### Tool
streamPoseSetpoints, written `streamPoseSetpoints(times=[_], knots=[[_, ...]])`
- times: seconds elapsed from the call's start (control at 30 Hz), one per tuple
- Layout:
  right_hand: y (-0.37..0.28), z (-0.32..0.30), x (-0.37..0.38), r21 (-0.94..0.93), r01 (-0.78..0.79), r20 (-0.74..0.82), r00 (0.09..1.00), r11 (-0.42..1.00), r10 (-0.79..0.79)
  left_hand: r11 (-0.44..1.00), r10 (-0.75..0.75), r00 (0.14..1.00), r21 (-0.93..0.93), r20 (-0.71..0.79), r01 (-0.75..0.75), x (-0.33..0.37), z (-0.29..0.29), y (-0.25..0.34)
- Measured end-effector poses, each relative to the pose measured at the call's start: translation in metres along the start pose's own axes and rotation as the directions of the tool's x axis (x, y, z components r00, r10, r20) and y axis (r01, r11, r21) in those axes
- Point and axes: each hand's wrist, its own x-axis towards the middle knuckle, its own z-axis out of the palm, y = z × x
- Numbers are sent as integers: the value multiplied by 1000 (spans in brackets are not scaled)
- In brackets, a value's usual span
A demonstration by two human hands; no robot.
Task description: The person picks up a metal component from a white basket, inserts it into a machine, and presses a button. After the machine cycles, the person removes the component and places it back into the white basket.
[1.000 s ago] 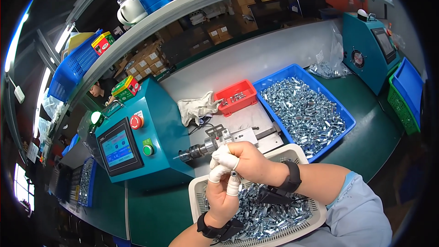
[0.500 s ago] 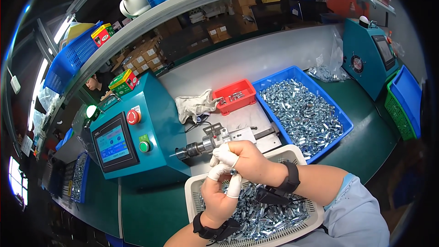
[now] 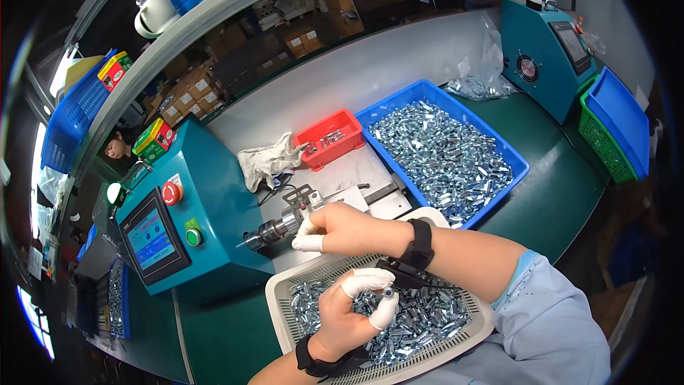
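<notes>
My left hand (image 3: 343,312), with white finger cots, pinches a small shiny metal sleeve (image 3: 388,291) between thumb and fingertips. It hovers over a cream plastic basket (image 3: 276,306) full of similar metal sleeves (image 3: 420,324). Farther up, my right hand (image 3: 342,229), also in finger cots, has its fingers closed beside the dark chuck (image 3: 269,232) of a teal bench machine (image 3: 206,171). Whatever those fingers may hold is hidden. Behind that hand sits a metal clamp fixture (image 3: 305,199) on a pale plate.
A blue tray (image 3: 524,169) heaped with metal sleeves stands right of a small red bin (image 3: 331,162). A white glove (image 3: 267,162) lies beside the teal machine. At the far right are a second teal machine (image 3: 545,60) and stacked crates (image 3: 613,128). An overhead shelf (image 3: 235,11) spans the back.
My hands, together before, are now apart. The right has moved toward the chuck, while the left keeps the metal sleeve over the basket. The whole view has shifted somewhat.
</notes>
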Motion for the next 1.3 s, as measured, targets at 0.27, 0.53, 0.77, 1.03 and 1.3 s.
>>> streamPoseSetpoints(times=[0.27,0.53,0.77,1.03,1.3], knots=[[6,8,-3,-262,151,68,988,953,-138,997,-46,993,66,108,39,-4,0,4],[15,18,-5,-398,208,122,977,894,-173,992,-69,995,107,74,61,-5,1,0],[17,18,-5,-426,237,150,970,873,-190,994,-13,1000,105,4,12,0,6,-3],[14,18,-6,-425,235,161,970,874,-183,992,19,999,127,27,-22,-1,5,-6],[14,19,-8,-419,238,161,969,877,-186,972,66,994,221,84,-83,1,6,1]])
